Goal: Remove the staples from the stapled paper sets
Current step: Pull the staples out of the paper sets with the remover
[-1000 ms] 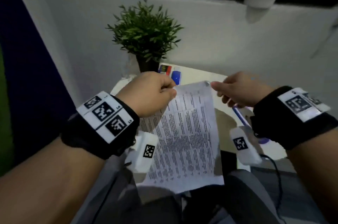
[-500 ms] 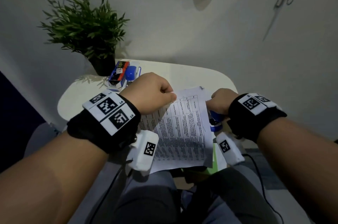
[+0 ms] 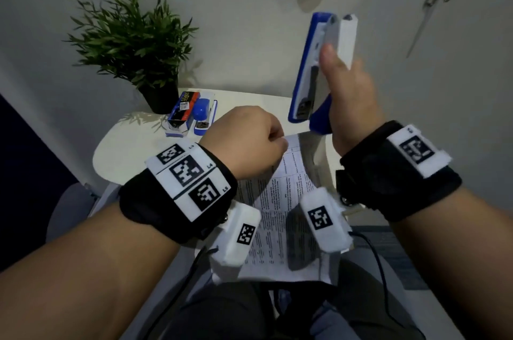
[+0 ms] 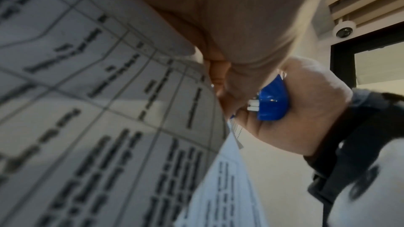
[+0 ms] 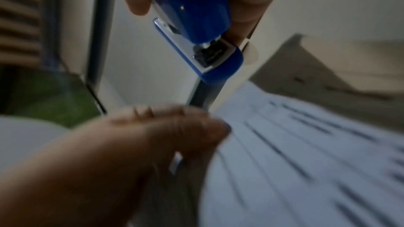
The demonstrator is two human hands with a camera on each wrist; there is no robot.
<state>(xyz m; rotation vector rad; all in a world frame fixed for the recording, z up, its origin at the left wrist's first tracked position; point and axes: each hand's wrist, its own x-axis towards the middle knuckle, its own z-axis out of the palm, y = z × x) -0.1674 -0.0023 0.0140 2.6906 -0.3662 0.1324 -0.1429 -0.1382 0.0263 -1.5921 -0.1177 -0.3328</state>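
Note:
A printed paper set hangs from the table edge over my lap. My left hand grips its top left corner in a fist; in the left wrist view the sheet bends under my fingers. My right hand is raised above the paper's top right corner. It holds a blue and white stapler upright, thumb pressed along its side. The right wrist view shows the stapler's hinge end above the left hand. No staple is visible.
A small round white table stands against the wall. At its back are a potted plant, a box of staples and a second small blue stapler. My knees are below the paper.
My right hand went down beside the paper's right edge, closed round the blue stapler and lifted it upright. My left hand has kept its grip on the paper's corner.

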